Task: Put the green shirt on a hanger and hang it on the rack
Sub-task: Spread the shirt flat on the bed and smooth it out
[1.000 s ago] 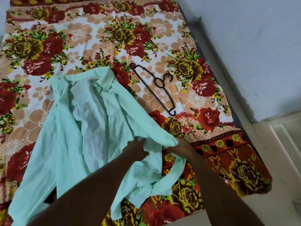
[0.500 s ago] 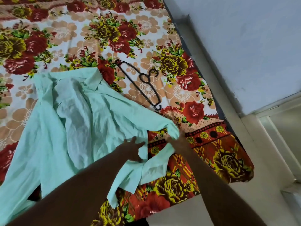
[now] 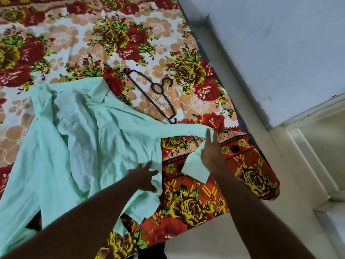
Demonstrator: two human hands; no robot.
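Beyond our splayed left hand (image 3: 143, 176) pressing the pale green cloth shirt (image 3: 84, 131), the slanted thin black hanger (image 3: 158, 94) lies nearer our straight-fingered, sleeve-draped right hand (image 3: 211, 154).

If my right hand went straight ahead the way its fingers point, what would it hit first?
Probably the green shirt's sleeve, right at the right hand's fingertips; beyond it only floral bedsheet. The hanger seems left of that line.

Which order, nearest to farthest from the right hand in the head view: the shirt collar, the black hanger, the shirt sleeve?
1. Shirt sleeve, touching the right hand.
2. Black hanger, beyond it on the bedsheet.
3. Shirt collar, farthest left.
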